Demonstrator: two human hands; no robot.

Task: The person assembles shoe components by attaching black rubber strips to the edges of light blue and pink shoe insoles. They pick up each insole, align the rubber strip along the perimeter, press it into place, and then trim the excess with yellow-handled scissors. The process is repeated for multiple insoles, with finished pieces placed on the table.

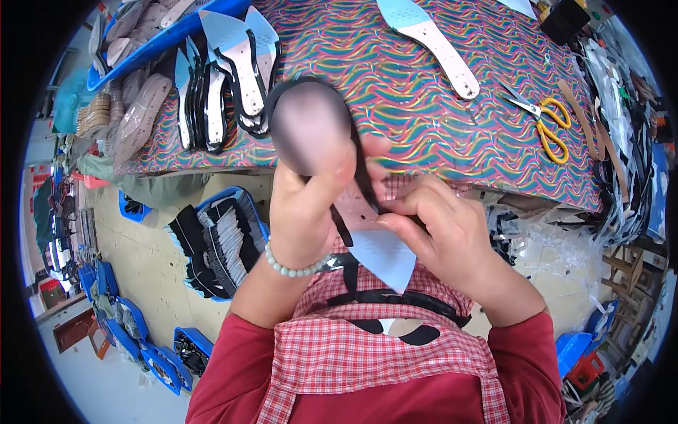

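Note:
My left hand [308, 212], with a beaded bracelet on its wrist, is wrapped round a shoe insole [381, 251] held up in front of my apron. The insole has a pale pink heel, blurred by motion, and a light blue pointed toe directed down towards me. A black edging strip [361, 166] runs round the heel and along the insole's right side. My right hand [441, 222] is closed, thumb and forefinger pinching the strip against the insole's edge near the blue part. Its fingers partly hide the strip's end.
On the patterned table lie a single insole [441, 53], yellow-handled scissors [544, 124] and stacks of black-edged insoles [240, 67]. A blue bin [159, 42] of insole pieces stands far left. Below are a blue crate [247, 205] of dark pieces and hanging strips [621, 106] at right.

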